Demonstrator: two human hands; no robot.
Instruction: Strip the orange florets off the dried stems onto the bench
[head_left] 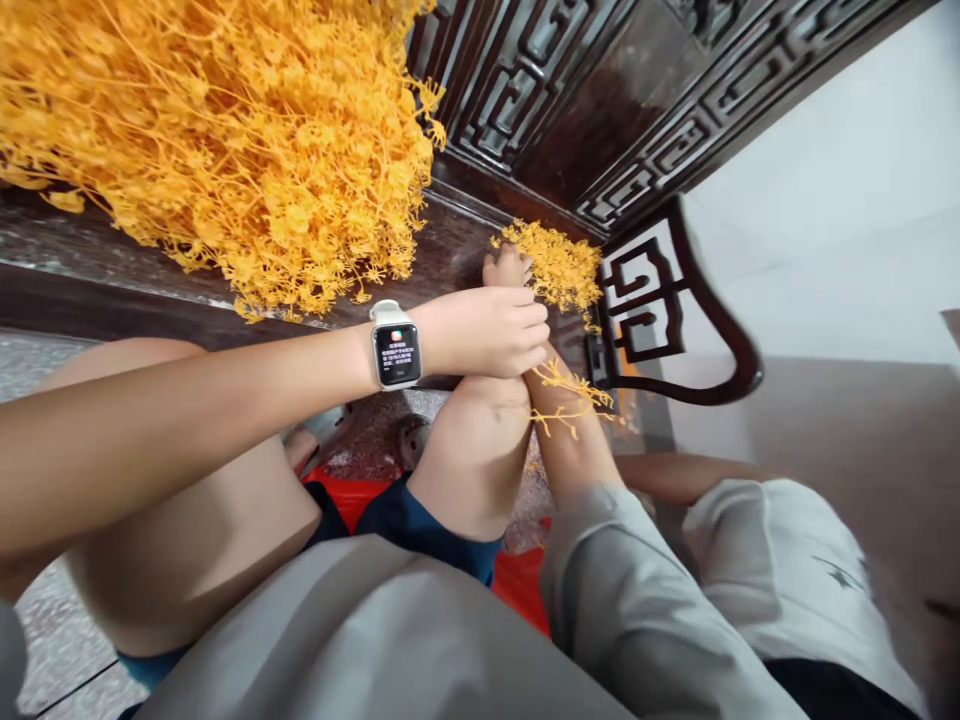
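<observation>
My left hand (501,332), with a watch (397,352) on its wrist, is closed in a loose fist above my knee. A yellow artificial flower sprig (576,392) sticks out below its knuckles, lying across my right forearm. Partly behind it, my right hand (508,266) reaches past to the left edge of a small pile of yellow flower sprigs (556,265). Its visible fingers are bent; whatever they hold is hidden. A much larger heap of yellow flower sprigs (285,150) covers the dark wooden surface at the upper left.
Behind the piles rises a dark carved wooden backrest (622,110), with a curved openwork armrest (712,350) at the right. Another person's arm (690,478) and light sleeve (787,560) are close at my right. Something red (349,498) shows beneath my legs.
</observation>
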